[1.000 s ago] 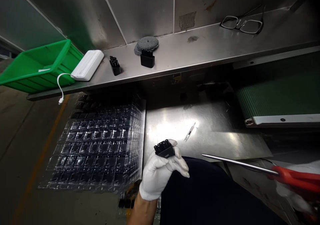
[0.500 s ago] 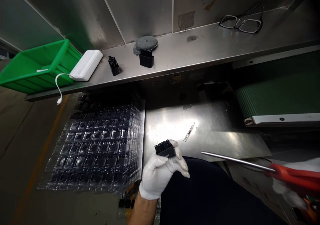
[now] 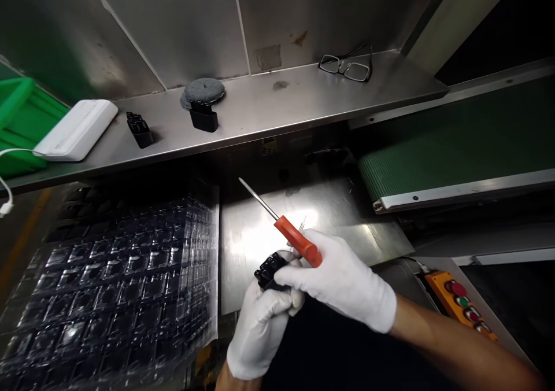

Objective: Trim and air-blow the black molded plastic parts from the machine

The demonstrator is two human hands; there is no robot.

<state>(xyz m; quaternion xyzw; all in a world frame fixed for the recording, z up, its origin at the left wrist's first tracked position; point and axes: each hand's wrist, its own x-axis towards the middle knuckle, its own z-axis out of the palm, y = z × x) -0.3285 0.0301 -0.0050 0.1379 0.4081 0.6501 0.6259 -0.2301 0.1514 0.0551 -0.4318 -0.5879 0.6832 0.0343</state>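
Observation:
My left hand (image 3: 262, 327), in a white glove, is closed around a small black block-shaped part (image 3: 269, 269) with short round posts on top. My right hand (image 3: 336, 275), also gloved, holds a screwdriver with a red handle (image 3: 298, 242) and a thin metal shaft. The shaft slants up and left, its tip pointing away from the part. Right thumb and fingers reach against the black part's right side, hiding some of it. Behind the handle, a slim silver cutter (image 3: 302, 224) lies on the metal table (image 3: 243, 269), mostly covered.
Stacked clear trays (image 3: 130, 287) of dark parts stand at left. The shelf (image 3: 260, 107) carries two similar black parts (image 3: 203, 117), a grey round pad (image 3: 206, 90), a white box (image 3: 78, 131), glasses (image 3: 347, 69) and a green bin (image 3: 30, 110). At right are a green conveyor (image 3: 455, 148) and an orange button box (image 3: 462, 301).
My right hand has come in from the far right with the screwdriver, up to the black part in my left hand. The view has turned to the right.

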